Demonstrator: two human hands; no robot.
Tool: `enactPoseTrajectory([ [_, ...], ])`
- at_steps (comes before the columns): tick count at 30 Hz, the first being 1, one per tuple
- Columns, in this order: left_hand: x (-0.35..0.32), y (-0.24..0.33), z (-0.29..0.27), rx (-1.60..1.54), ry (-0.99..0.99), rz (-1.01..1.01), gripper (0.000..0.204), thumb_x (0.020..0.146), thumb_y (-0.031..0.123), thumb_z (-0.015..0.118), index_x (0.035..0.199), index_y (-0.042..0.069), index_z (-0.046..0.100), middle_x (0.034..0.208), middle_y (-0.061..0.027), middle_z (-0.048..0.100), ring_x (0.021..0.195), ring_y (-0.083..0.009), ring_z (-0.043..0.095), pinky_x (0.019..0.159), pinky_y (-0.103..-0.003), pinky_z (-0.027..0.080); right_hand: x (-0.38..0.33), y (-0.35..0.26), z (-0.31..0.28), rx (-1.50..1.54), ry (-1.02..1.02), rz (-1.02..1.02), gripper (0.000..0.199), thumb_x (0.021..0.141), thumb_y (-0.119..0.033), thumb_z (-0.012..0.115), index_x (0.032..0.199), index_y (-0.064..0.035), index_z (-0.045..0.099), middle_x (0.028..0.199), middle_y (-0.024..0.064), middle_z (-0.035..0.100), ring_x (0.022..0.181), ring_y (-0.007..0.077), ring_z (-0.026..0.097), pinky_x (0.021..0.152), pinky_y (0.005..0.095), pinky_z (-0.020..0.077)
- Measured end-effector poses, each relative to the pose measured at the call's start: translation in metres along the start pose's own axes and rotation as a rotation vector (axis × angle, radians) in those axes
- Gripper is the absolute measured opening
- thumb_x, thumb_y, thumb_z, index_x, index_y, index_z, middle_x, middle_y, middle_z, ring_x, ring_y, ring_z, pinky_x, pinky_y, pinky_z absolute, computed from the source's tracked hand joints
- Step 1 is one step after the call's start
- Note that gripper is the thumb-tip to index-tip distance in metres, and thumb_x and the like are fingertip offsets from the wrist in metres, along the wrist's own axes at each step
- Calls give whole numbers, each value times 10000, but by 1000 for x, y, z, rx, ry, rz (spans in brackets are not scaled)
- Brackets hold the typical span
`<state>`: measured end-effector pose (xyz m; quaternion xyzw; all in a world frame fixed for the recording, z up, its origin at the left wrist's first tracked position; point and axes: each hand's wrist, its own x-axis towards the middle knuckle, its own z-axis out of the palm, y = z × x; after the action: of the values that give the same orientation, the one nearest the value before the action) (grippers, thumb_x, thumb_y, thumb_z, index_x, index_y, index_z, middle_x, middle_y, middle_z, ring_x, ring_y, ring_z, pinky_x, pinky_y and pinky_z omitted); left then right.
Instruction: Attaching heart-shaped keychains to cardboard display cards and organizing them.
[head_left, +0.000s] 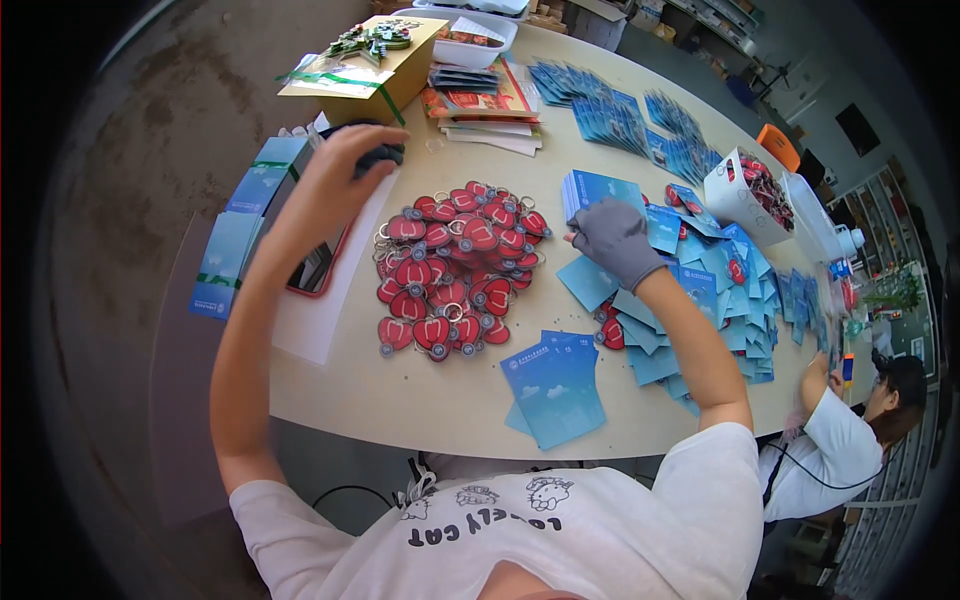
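My bare left hand (350, 165) is raised near the gold box at the far left, its fingers curved and thumb apart. Just beyond its palm is a dark grey cloth thing (385, 157), partly hidden; I see no grip on it. My right hand (615, 240), in a grey glove with bare fingertips, is curled at the front of a stack of blue cards (605, 187). What its fingers hold, if anything, is hidden. Between the hands lies a heap of red heart-shaped key rings (455, 265). Several loose blue cards (555, 390) overlap at the near edge.
Blue cards with red key rings (700, 290) pile up at right. Fanned blue packets (610, 120) lie at the back, beside a white bin (745, 200). A gold box (385, 80), blue boxes (225, 260) and a phone (318, 268) are left. Another person (835, 440) works at right.
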<state>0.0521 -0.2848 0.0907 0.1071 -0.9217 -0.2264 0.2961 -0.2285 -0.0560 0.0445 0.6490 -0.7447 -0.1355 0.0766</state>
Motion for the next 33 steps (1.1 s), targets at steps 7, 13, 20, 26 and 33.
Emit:
enactPoseTrajectory([
  [7,-79,56,74,-57,98,-206,303,860,60,657,1160,28,632,1128,-147,642,1062,-318,584,939,-376,445,-45,11,19,367,25,198,309,868,-338,622,1043,-88,671,1081,145,654,1061,286,603,880,402,476],
  [13,-125,107,133,336,-19,-105,592,833,380,694,1353,162,516,1418,-131,425,1379,-337,298,1107,-593,168,-94,-20,56,441,227,-214,394,880,-249,613,1247,-108,586,1286,141,547,1251,311,471,1043,406,379],
  [20,-133,85,149,354,-23,-170,598,830,390,698,1356,169,521,1476,-102,377,1415,-347,241,1132,-592,117,-142,20,52,538,149,-110,348,811,-57,573,1153,-94,621,1234,124,592,1236,267,502,1123,408,319],
  [26,-128,83,125,256,141,-201,376,858,213,686,1212,104,623,1294,-114,555,1317,-326,405,1113,-528,243,-116,8,15,614,201,63,201,870,-115,586,1059,-90,651,1046,92,661,1011,278,616,905,385,462],
  [33,-132,78,132,91,338,-270,174,848,144,697,962,20,654,927,-106,617,949,-291,583,835,-409,450,65,3,43,649,178,96,238,839,-217,561,987,-71,676,962,164,686,925,340,650,822,414,513],
])
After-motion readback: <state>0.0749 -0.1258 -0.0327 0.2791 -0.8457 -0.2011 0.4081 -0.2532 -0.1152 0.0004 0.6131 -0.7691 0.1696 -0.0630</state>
